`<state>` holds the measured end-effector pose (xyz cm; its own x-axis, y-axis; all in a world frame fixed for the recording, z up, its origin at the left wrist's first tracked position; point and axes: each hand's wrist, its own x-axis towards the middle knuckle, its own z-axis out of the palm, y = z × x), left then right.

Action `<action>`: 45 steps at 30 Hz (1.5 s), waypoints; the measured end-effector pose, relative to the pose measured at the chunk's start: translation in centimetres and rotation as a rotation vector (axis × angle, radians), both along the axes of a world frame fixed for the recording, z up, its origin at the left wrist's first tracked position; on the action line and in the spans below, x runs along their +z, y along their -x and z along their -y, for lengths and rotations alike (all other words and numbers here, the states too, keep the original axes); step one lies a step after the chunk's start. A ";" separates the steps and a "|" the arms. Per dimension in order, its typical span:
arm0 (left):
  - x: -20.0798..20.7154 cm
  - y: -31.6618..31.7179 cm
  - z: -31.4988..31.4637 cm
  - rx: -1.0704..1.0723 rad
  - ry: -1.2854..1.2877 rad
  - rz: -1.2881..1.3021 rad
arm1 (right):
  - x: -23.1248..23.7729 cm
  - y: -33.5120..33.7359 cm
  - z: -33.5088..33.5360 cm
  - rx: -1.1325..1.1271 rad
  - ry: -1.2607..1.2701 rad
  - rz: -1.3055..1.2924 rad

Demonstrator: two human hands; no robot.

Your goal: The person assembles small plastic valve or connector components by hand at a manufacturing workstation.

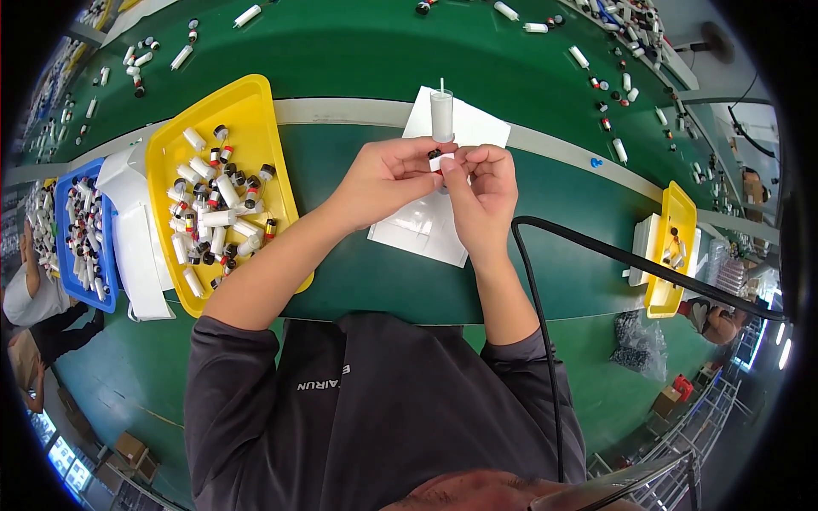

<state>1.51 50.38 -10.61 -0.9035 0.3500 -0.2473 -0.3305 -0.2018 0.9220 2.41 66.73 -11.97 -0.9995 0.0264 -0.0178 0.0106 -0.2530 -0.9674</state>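
Above the green table, both my hands meet around a small part with a translucent white cylinder. The cylinder stands upright, with a thin stem at its top. My left hand pinches the part's black and red lower end from the left side. From the right, my right hand closes thumb and fingers on a small white piece at that same end. Fingertips partly hide how the pieces fit together. Behind and below my hands lies a white sheet on the table.
A yellow tray full of similar white cylinders with black and red ends sits to my left, beside a blue tray. Scattered cylinders lie on the green belt ahead. Another yellow tray and a black cable are at right.
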 end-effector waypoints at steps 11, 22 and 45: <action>0.5 -0.3 -0.5 0.049 0.007 0.029 | -0.3 -0.4 -1.5 -0.135 -0.869 -0.564; 3.9 16.3 12.2 -0.047 1.488 -0.380 | 2.0 -2.9 -7.4 0.314 -0.667 -0.136; -8.0 30.6 2.1 0.298 0.822 -0.309 | 1.9 -5.2 -7.9 0.345 -0.901 -0.164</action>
<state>-29.08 48.26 -18.59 -0.9951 -0.0862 -0.0476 -0.0856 0.5172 0.8516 7.63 74.67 -10.02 -0.9430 -0.3326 0.0057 -0.2071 0.5735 -0.7926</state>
